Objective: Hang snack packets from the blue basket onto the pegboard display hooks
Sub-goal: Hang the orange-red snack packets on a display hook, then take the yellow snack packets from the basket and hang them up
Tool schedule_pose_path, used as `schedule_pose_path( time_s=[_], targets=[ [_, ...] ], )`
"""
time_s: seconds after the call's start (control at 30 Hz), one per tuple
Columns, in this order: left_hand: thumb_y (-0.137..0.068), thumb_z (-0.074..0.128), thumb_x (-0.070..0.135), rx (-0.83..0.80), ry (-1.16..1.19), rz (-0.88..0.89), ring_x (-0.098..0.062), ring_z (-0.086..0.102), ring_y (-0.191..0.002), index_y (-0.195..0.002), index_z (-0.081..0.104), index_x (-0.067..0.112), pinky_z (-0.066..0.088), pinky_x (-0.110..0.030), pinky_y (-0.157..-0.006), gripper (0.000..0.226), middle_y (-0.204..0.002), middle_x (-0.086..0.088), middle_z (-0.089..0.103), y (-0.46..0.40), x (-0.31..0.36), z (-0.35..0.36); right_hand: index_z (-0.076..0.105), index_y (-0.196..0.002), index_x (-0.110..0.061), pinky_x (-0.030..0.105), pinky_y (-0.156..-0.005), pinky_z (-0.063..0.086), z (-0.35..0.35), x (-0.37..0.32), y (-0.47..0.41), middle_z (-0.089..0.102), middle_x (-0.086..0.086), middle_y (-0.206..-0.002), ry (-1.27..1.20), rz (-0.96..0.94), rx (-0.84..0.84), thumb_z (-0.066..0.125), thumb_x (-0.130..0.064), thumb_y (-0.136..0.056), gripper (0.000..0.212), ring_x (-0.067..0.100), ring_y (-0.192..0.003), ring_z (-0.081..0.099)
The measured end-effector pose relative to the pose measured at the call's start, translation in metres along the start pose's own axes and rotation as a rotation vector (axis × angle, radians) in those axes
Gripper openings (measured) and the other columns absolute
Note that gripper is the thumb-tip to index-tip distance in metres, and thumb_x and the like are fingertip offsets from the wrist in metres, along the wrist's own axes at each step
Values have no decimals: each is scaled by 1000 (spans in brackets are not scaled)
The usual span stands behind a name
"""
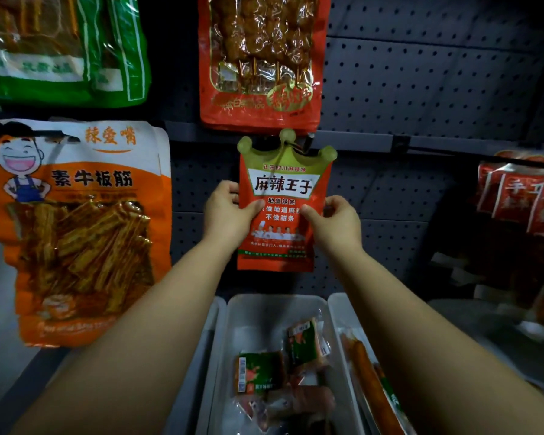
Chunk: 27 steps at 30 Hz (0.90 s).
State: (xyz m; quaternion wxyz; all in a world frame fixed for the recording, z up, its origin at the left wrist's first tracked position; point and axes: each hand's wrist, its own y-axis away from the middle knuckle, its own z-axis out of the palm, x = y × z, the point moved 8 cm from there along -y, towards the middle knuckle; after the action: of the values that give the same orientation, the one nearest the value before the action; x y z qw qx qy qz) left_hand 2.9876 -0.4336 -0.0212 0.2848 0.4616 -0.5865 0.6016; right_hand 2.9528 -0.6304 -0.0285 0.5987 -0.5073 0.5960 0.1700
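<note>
Pegboard (421, 83): a dark, matte perforated panel with regular rows of small round holes, crossed by a horizontal rail; it fills the background.

Orange packet (85, 233): the largest pouch, glossy film with a clear window showing ridged brown strips, hanging at left. Above it hangs a green packet (76, 58), crinkled and reflective.

White tray (258, 312): smooth translucent plastic with rounded corners, directly below the hands, holding small sealed snack packs. No blue basket is visible.

Skewer packet (261, 64): a red pouch with a clear front, hanging just above the task's packet and partly overlapping its top.

Red snack packet (285, 186): the task's thing, a flat rectangular foil pouch topped by a green crown-shaped header. It is held upright against the pegboard at centre, its crown tip level with a dark hook (308, 142); whether the hook passes through the hang hole cannot be told. Judged light, thin, flexible and slick, it should bend under a single pinch, so holding both side edges at mid-height, as here, keeps it flat. The header is probably the stiffest part and suits guiding the hole onto the hook.

Left hand (225, 215): grips the packet's left edge, thumb across the front, fingers curled behind.

Right hand (336, 219): pinches the right edge in the same way, thumb on the printed face.
</note>
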Motion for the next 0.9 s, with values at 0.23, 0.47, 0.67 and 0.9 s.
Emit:
schedule_pose_path(
  time_s=[0.23,0.47,0.67,0.9],
  targets=[
    [-78,74,12,-6,21,7,-22,61,-100,-109,50,12,53,-38,-86,39,-115,-11,60,13,-27,-3,50,-100,-18,42,-83,55,1,28,8,58,-6,-85,-38,19,-43,68,-21,-86,23,20,-88,65],
    [-77,74,12,148,-109,269,-2,51,-93,-106,45,24,42,-7,-73,42,-117,3,43,82,-1,-14,53,-105,-14,10,-56,45,-35,41,48,53,-2,-80,-183,-35,-69,69,-17,-87,24,5,-66,52],
    [-84,63,0,-245,80,198,6,53,-66,-87,54,28,44,-7,-66,29,-79,9,59,195,17,71,64,-91,-21,22,-67,51,-144,86,131,63,-3,-77,-191,-113,-162,65,-12,-88,10,6,-70,60],
    [-85,59,-6,-732,237,-102,5,53,-61,-85,55,25,44,-6,-61,31,-65,15,61,373,-10,245,62,-82,-19,11,-55,43,-356,237,230,62,-10,-59,-13,247,-58,60,-2,-88,19,0,-56,55]
  ],
)
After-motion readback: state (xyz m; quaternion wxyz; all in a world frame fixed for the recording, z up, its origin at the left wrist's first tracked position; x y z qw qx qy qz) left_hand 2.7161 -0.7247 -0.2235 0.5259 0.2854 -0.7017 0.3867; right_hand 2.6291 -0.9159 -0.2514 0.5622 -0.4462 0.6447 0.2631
